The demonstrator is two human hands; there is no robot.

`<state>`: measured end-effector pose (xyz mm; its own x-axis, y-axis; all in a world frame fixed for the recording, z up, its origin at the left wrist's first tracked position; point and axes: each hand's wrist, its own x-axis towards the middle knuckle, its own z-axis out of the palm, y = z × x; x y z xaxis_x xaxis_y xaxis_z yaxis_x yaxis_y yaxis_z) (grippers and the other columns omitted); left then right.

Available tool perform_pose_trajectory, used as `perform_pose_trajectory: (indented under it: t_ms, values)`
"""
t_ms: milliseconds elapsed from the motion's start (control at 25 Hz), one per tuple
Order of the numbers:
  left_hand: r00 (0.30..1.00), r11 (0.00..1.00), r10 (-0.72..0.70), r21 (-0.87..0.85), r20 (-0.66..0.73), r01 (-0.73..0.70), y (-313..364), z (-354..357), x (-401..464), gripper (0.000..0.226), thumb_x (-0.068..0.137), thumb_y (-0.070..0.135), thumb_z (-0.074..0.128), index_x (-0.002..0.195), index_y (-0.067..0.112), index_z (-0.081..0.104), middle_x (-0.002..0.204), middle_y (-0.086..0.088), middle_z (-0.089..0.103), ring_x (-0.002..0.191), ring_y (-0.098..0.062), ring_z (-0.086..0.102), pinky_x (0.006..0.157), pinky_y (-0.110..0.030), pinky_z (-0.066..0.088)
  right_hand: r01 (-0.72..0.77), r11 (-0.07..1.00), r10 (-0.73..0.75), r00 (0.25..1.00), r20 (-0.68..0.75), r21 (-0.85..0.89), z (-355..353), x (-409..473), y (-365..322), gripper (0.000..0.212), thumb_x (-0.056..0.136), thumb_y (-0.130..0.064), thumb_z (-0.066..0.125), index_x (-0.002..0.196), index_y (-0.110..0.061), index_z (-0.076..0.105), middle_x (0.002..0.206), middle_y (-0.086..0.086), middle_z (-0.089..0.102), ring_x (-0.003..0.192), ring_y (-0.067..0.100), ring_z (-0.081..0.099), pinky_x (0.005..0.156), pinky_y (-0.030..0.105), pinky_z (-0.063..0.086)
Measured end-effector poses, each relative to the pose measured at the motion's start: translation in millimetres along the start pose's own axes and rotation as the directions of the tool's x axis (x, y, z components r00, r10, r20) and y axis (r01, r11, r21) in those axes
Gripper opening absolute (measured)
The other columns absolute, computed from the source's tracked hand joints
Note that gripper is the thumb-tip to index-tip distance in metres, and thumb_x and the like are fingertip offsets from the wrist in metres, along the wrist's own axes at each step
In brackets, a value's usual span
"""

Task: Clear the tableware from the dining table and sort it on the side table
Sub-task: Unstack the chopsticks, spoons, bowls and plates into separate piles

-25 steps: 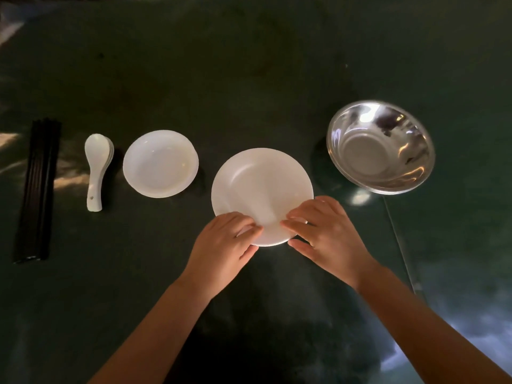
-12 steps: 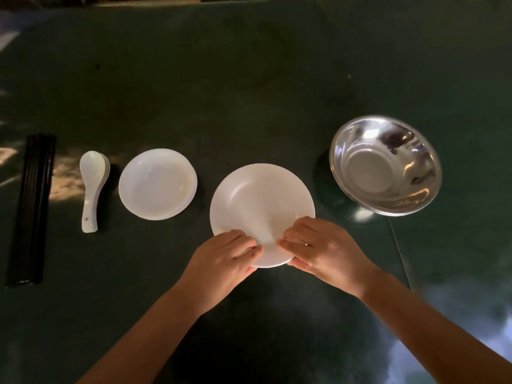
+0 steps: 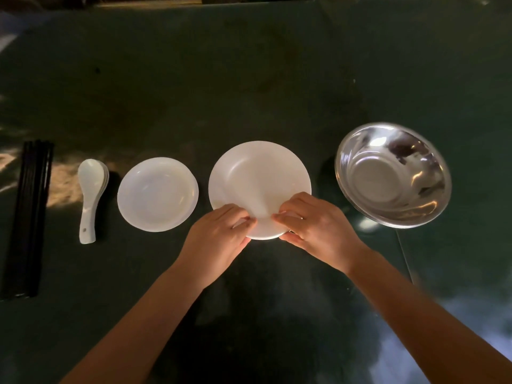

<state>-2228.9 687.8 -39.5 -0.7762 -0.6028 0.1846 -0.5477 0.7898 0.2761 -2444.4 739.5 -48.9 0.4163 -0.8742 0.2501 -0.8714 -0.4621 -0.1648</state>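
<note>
- Plate [image 3: 259, 181], white and round, lies flat on the dark green table [image 3: 249, 79], straight ahead of both hands, its near rim under their fingertips.
- Left hand [image 3: 219, 234] grips the near-left rim, fingers curled over the top and thumb at the edge.
- Right hand [image 3: 313, 225] grips the near-right rim the same way; the two hands are nearly touching, equally near the plate.
- Being round, the plate has no long axis; the hold is all on the near side, so a lift would likely tip the far edge down.
- Left of the left hand sit a smaller white dish [image 3: 158, 194], stacked spoons [image 3: 91, 195] and black chopsticks [image 3: 26, 217].
- Right of the right hand, a steel bowl [image 3: 393, 174] stands apart.
</note>
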Motion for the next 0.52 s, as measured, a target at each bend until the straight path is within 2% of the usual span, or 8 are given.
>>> perform_pose_trajectory:
  t_ms: [400, 480, 520]
  values:
    - [0.999, 0.999, -0.043, -0.012, -0.002, 0.043, -4, 0, 10, 0.038, 0.061, 0.016, 0.084, 0.096, 0.01, 0.071, 0.093, -0.006, 0.072, 0.087, -0.019, 0.069, 0.08, -0.027, 0.053, -0.085, 0.996, 0.085, 0.995, 0.046, -0.003, 0, 9, 3, 0.033, 0.065, -0.021, 0.08, 0.095, -0.014, 0.07, 0.092, 0.004, 0.07, 0.087, 0.024, 0.065, 0.073, 0.031, 0.057]
    - [0.997, 0.998, -0.058, -0.02, -0.043, 0.057, -1, -6, 5, 0.039, 0.069, 0.019, 0.079, 0.105, 0.009, 0.069, 0.101, -0.006, 0.071, 0.094, -0.019, 0.067, 0.083, -0.028, 0.053, -0.145, 0.989, 0.145, 0.989, 0.035, 0.0, -6, 10, -5, 0.036, 0.064, -0.024, 0.081, 0.097, -0.013, 0.07, 0.094, 0.005, 0.07, 0.09, 0.025, 0.065, 0.075, 0.032, 0.056]
    - [0.987, 0.99, -0.124, -0.075, -0.105, 0.117, 0, -12, -1, 0.037, 0.075, 0.022, 0.074, 0.109, 0.01, 0.067, 0.105, -0.003, 0.07, 0.097, -0.016, 0.066, 0.085, -0.026, 0.052, -0.224, 0.973, 0.224, 0.975, 0.01, 0.056, -10, 12, -12, 0.038, 0.065, -0.028, 0.08, 0.099, -0.013, 0.07, 0.097, 0.004, 0.07, 0.093, 0.023, 0.065, 0.078, 0.032, 0.055]
